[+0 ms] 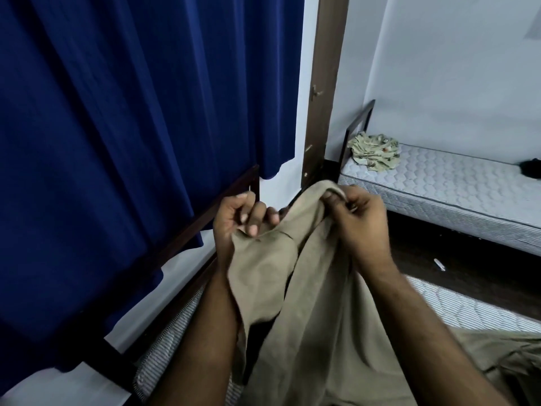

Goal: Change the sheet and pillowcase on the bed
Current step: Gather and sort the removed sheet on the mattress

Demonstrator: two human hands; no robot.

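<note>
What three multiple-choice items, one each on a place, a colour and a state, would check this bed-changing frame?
1. Where does the crumpled patterned cloth lie?
A. on the far mattress, at its end by the bed frame
B. on the floor
C. over the curtain

2. What colour is the curtain?
A. white
B. dark blue
C. green

3. What are the two hands doing with the tan sheet?
A. both lie flat and open on it
B. only one touches it
C. both grip its bunched upper edge

Key: 1 A, the cloth sits on the bare quilted mattress beside the dark frame. 2 B, the folds at the left are deep blue. 3 C, the left hand and right hand each have fingers curled round the fabric, held up in front of the person.
</note>
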